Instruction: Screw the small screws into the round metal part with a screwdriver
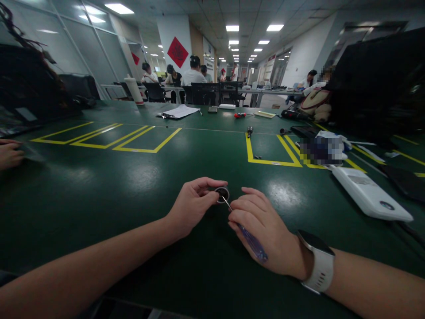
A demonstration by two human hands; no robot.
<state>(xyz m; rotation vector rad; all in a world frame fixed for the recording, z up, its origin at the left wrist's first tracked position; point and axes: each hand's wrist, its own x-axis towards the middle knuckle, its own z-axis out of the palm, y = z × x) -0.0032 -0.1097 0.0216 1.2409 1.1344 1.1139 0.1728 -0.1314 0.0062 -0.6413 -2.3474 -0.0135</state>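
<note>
My left hand (194, 201) pinches a small round metal ring-shaped part (227, 195) between thumb and fingers, its dark hollow side facing me. In my right hand (262, 226) is a screwdriver (251, 243) with a translucent purple-blue handle and a thin metal shaft. The shaft slants up to the left, and its tip reaches the inside of the round part. What the tip touches in there is too small to make out. Both hands are close together just above the green tabletop (99, 208).
Yellow tape boxes (275, 163) mark the table; small metal parts (249, 131) lie at the right one. Further back are a red screwdriver (239, 115), papers (181, 111) and a white bottle (134, 91). A white power bank (372, 192) lies right. Another person's hand (9, 154) rests at far left.
</note>
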